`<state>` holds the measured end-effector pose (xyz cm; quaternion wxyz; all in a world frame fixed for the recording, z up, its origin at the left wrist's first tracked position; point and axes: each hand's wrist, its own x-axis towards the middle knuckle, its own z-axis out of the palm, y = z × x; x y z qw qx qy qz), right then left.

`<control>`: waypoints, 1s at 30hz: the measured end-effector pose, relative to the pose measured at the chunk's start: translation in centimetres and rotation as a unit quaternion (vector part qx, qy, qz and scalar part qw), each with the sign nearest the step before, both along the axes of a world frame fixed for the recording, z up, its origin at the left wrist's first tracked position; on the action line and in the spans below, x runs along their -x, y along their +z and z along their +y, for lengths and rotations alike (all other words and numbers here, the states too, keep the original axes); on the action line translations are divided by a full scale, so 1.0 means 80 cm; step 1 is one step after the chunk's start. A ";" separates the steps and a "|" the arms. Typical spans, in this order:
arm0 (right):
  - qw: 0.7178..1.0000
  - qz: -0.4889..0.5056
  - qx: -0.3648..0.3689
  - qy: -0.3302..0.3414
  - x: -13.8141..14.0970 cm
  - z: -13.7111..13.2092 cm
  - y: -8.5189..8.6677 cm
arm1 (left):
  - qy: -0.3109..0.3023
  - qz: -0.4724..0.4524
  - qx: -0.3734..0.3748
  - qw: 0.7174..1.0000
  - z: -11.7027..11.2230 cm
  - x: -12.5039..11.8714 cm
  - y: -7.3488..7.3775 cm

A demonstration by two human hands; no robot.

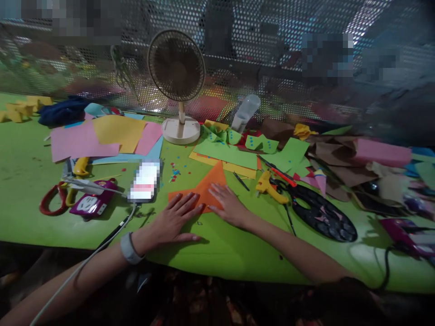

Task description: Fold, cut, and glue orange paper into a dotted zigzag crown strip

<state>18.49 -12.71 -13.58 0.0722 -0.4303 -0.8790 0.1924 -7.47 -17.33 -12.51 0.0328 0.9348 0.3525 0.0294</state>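
Note:
A folded sheet of orange paper (203, 186) lies on the green table (217, 244), one pointed corner aimed away from me. My left hand (176, 219) rests flat on its left part, fingers spread and thumb out to the side. Across the right part lie the stretched fingers of my right hand (227, 206). Neither hand grips anything; both press on the paper and hide some of it. Beyond it are green sheets (227, 154) over yellow and orange ones. Small blue and red paper bits (175, 173) are scattered to the left.
Left stand a phone (144, 181) with a cable, a purple power socket (90, 199) and red-handled scissors (52, 199). A fan (181, 129) stands behind. To the right lie a yellow glue gun (270, 186), a black palette (321, 213) and brown paper (336, 156). A perforated screen closes the back.

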 end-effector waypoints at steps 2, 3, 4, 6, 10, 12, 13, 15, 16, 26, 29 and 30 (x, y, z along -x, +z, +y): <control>1.000 -0.010 0.001 0.025 0.007 0.006 0.000 | 0.005 -0.001 -0.004 1.000 0.001 0.002 -0.001; 0.999 -0.014 0.002 0.035 0.009 0.009 0.001 | 0.009 -0.003 -0.010 1.000 0.001 0.004 -0.002; 0.999 -0.017 0.005 0.043 0.011 0.013 0.002 | 0.012 -0.005 -0.017 1.000 0.001 0.006 -0.002; 0.998 -0.023 0.012 0.055 0.013 0.017 0.003 | 0.012 -0.011 -0.033 0.999 0.003 0.007 -0.004; 0.998 -0.017 0.018 0.061 0.015 0.016 0.005 | -0.004 -0.032 -0.072 0.997 0.008 -0.002 -0.010; 0.998 0.011 0.001 0.057 0.009 0.014 0.012 | -0.014 -0.037 -0.083 0.996 0.011 -0.009 -0.012; 0.998 0.030 -0.010 0.050 0.002 0.015 0.019 | -0.017 -0.036 -0.085 0.996 0.012 -0.011 -0.013; 0.997 0.069 -0.033 0.015 -0.025 0.023 0.039 | -0.017 -0.030 -0.086 0.996 0.013 -0.013 -0.013; 0.996 0.079 -0.039 -0.032 -0.045 0.030 0.051 | -0.015 -0.029 -0.087 0.996 0.014 -0.012 -0.013; 0.915 -0.242 -0.007 -0.323 -0.274 0.130 0.073 | 0.032 -0.048 -0.067 0.996 0.019 -0.011 -0.009; 0.922 -0.237 -0.007 -0.306 -0.278 0.140 0.062 | 0.087 -0.052 -0.052 0.993 0.031 -0.021 -0.003; 0.922 -0.237 -0.013 -0.305 -0.277 0.141 0.061 | 0.108 -0.052 -0.041 0.992 0.036 -0.024 0.000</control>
